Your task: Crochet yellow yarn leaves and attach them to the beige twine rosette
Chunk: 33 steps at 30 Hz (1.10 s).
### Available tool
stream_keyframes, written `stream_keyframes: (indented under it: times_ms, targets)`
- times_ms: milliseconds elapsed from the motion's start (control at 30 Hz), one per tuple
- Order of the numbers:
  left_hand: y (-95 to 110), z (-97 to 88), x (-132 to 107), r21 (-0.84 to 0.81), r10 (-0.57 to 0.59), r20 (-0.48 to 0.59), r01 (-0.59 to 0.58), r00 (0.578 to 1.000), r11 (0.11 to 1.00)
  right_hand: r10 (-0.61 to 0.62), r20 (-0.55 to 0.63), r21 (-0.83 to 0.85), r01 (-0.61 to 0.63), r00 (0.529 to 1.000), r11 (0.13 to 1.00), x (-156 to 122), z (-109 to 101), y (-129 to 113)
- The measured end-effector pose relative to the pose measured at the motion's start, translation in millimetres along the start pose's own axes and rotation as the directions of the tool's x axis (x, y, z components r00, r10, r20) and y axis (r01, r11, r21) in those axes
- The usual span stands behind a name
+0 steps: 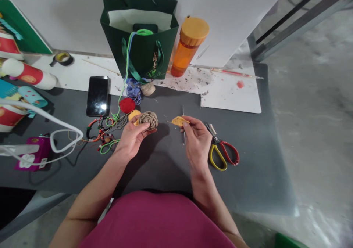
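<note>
My left hand (131, 139) is closed on a brown crocheted flower (149, 120), a rose-like spiral, with the thumb across its front. My right hand (199, 139) pinches a small yellow crocheted piece (178, 121), leaf-shaped, with a loose yarn end pointing left. A gap of table separates the two pieces. Partly under my right fingers lies a thin metal rod (184, 138), perhaps a crochet hook. Just right of that hand rest scissors (223, 150) with one yellow and one red handle. Behind my left hand are a yellow ball (134, 114) and a red yarn ball (127, 105).
A dark green paper bag (143, 53) and an orange bottle (189, 47) stand at the back. A phone (97, 95), beaded cords (95, 130) and blue yarn (133, 89) lie left of centre. A white cable (66, 125) loops over a purple box (34, 154) at left.
</note>
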<state>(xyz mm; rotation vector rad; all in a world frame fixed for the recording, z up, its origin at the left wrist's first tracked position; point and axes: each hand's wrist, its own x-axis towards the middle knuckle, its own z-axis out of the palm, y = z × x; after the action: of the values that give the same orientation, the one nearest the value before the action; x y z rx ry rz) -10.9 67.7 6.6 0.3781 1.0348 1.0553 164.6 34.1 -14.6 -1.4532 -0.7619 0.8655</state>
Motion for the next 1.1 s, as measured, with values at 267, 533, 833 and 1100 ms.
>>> stream_keyframes:
  times_ms: [267, 533, 833, 1100]
  targets:
    - [1.9, -0.4, -1.3, -0.009, -0.034, 0.042, 0.035, 0.999, 0.999, 0.01, 0.014, 0.027, -0.01, 1.0, 1.0, 1.7, 1.2, -3.7]
    - [-9.2, 4.4, -4.3, -0.005, -0.123, 0.1, 0.124, 0.987, 0.992, -0.134, 0.116, -0.208, 0.156, 0.984, 0.966, -8.4, 6.0, -1.3]
    - [-4.8, 1.6, -1.7, 0.018, 0.008, 0.024, -0.009, 1.0, 1.0, -0.04, 0.03, -0.1, 0.043, 0.999, 0.994, -2.9, 2.8, -6.6]
    - [-0.4, 0.3, -1.3, 0.009, 0.002, 0.023, -0.002, 1.0, 1.0, 0.07, 0.017, 0.095, -0.071, 0.997, 0.993, 4.9, -2.6, -2.3]
